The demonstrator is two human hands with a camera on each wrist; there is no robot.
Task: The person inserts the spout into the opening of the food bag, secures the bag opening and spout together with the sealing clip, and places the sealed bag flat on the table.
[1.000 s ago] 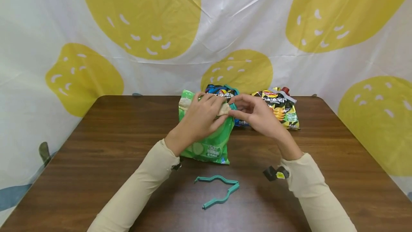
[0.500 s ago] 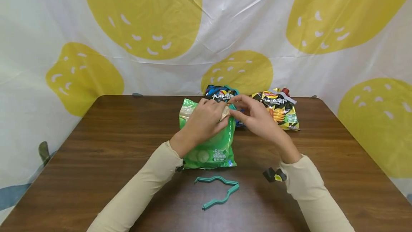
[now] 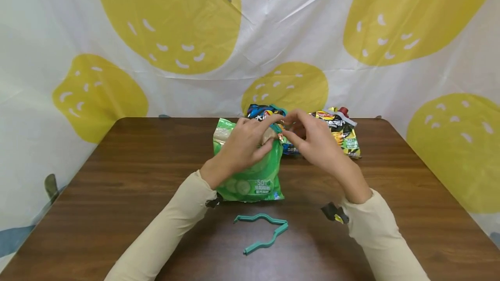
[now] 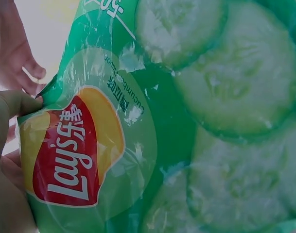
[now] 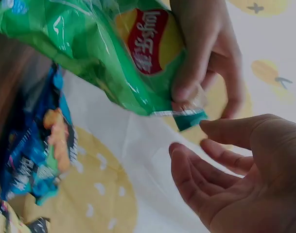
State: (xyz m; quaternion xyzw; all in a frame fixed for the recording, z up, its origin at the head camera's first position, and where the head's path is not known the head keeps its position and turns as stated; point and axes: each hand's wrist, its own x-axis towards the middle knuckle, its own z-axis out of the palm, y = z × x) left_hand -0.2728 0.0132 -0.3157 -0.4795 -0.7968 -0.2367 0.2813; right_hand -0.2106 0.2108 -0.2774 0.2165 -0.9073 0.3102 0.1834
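Observation:
A green bag of cucumber-flavour Lay's chips (image 3: pixel 259 168) stands on the table, its top folded down. My left hand (image 3: pixel 243 146) grips the folded top, thumb on the near side; the left wrist view shows the thumb pressing beside the Lay's logo (image 4: pixel 72 150). A short teal end of a bag clip (image 5: pixel 189 119) sticks out at the bag's right corner. My right hand (image 3: pixel 321 146) is at that corner, fingers apart and loosely bent. Its thumb tip is at the clip's end; whether it touches is hard to tell. The left hand hides most of the fold.
An unfolded teal bag clip (image 3: pixel 255 246) lies in front of the bag. Behind stand a blue chip bag (image 3: pixel 255 111) with a teal clip and a black-and-yellow chip bag (image 3: pixel 351 145) with a white clip and red cap (image 3: pixel 343 110). A lemon-print cloth (image 3: pixel 172 94) hangs behind the table.
The green bag first came down and nearer, its lower edge shifting toward the loose clip. My right fingers have since spread off the corner, and more of the teal clip's end shows.

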